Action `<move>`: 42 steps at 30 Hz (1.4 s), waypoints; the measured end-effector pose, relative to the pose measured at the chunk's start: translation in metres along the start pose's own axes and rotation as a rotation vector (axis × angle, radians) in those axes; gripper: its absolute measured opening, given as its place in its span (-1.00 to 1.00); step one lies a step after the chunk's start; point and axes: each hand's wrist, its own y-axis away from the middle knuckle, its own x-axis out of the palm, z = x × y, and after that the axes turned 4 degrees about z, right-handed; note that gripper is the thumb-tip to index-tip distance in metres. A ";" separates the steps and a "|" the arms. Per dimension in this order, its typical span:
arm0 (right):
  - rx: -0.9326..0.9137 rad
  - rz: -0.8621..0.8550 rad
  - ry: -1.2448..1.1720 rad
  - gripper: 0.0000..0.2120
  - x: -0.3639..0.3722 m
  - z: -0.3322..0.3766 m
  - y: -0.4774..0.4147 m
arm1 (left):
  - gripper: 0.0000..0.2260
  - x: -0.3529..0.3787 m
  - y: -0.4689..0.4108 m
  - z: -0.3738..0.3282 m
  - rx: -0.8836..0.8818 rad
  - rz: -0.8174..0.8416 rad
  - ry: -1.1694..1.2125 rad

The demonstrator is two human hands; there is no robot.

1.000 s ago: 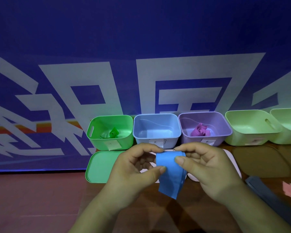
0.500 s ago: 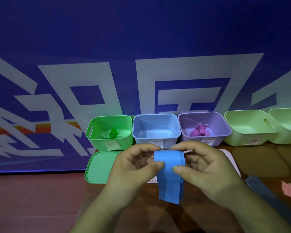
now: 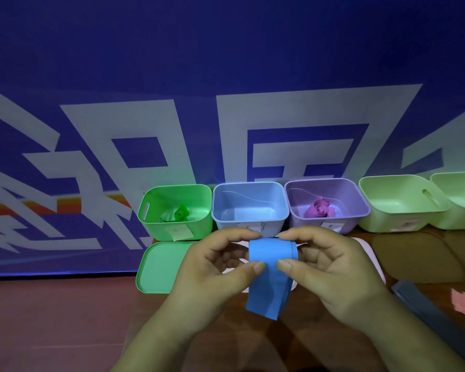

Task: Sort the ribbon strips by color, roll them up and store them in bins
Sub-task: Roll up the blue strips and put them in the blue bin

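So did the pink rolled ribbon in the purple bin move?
No. The pink roll sits in the same spot inside the purple bin as before.

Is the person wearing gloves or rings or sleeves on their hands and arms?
No. The left hand and right hand are bare: no gloves, rings or watch show. Both arms are bare too, with no sleeves, as far down as the picture reaches. The thumbnails look short and plain.

Matte blue ribbon [image 3: 269, 275]; plastic bins [image 3: 249, 208].
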 end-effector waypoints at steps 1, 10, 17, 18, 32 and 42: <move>0.004 -0.002 -0.009 -0.69 0.000 0.001 0.000 | -0.66 0.000 0.000 0.001 0.013 -0.001 -0.011; 0.011 -0.022 0.030 -0.68 0.000 -0.003 -0.002 | -0.69 0.003 0.000 -0.001 0.044 0.023 -0.034; 0.001 -0.001 0.069 -0.72 -0.002 -0.003 -0.002 | -0.70 0.002 0.000 0.001 0.005 0.008 -0.027; -0.001 0.008 0.059 -0.71 -0.002 -0.003 -0.002 | -0.70 0.002 0.000 0.002 0.000 0.009 -0.022; -0.094 0.049 0.151 -0.65 -0.004 -0.004 0.000 | -0.71 0.004 -0.001 -0.002 -0.052 0.027 0.078; -0.016 0.021 0.003 -0.64 -0.003 -0.003 -0.001 | -0.63 0.003 -0.002 0.001 -0.012 0.019 0.014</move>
